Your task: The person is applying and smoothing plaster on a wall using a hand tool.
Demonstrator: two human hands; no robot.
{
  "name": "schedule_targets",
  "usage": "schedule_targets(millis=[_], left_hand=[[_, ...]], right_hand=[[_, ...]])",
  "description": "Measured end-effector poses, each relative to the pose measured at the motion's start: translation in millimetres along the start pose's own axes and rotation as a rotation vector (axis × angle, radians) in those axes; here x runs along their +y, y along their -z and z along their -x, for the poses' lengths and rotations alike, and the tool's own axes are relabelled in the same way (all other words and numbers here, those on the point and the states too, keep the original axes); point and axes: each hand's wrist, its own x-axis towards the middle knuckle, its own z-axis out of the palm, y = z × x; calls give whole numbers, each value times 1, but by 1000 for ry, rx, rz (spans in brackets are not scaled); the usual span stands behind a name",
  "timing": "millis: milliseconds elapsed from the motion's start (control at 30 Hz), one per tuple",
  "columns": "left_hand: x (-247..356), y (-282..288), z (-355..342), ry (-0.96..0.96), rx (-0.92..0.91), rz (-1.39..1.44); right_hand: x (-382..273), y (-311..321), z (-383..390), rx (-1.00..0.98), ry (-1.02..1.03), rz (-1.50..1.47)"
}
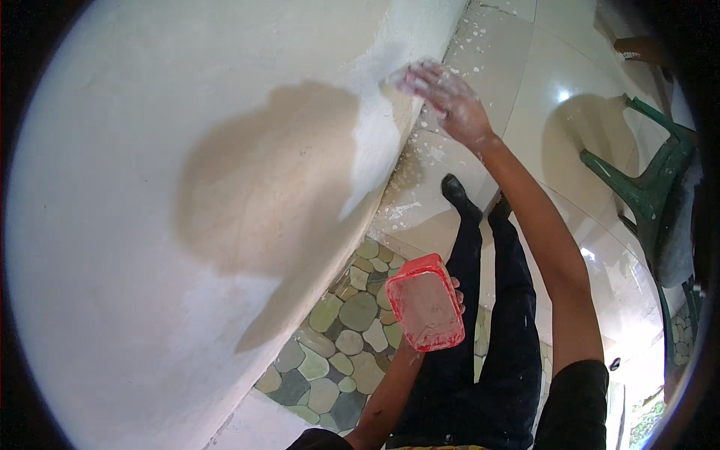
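My left hand (pixel 459 294) is closed round a red plastic tub (pixel 437 262), its fingers showing along the tub's right side. The rectangular tub is tilted, and a greyish-white paste (pixel 427 309) fills its inside. My right hand (pixel 450 101) is up at the low part of the white wall (pixel 285 45), by its bottom edge. White paste coats its fingers, which are pressed together and point at the wall. Whatever they may grip is hidden by the paste and the fingers. Next to this hand the wall has a brighter white, wet-looking patch (pixel 367 150).
Glossy beige floor tiles (pixel 517 67) carry white splatters along the wall's foot. A band of pebble-like stones (pixel 358 311) lies nearer. My legs in dark trousers (pixel 510 300) and black shoes stand on the tiles. A green plastic chair (pixel 649 187) is at the right.
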Motion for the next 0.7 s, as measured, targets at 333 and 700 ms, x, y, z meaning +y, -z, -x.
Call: schedule_targets(millis=[333,700], left_hand=[[10,2,10,7,-14,-36],[64,5,28,257,-260,-842]], right_hand=[[-107,11,-98,593,-424,-677],[-173,25,-31,220,-295,-901]])
